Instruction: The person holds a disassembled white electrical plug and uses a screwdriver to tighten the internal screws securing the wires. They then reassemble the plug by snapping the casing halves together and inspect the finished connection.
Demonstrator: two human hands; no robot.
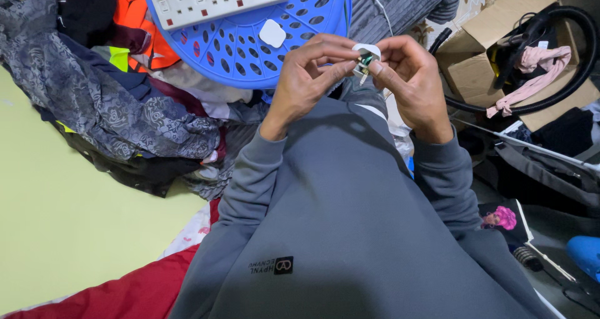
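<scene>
My left hand (309,75) and my right hand (409,75) meet in front of my chest, both pinching a small white electrical plug (365,57) that is opened up, with green and metal parts showing between my fingertips. A loose white plug cover (272,33) lies on a blue perforated plastic stool top (250,50) just beyond my left hand. A white multi-socket extension strip (219,0) rests on the same blue surface. Both arms wear grey sleeves.
A pile of clothes (112,100) lies at the left, with an orange vest (140,25) on it. A cardboard box (500,50) with a black hose (581,50) and pink cloth (531,75) stands at the right. A pale green surface (56,219) fills the lower left.
</scene>
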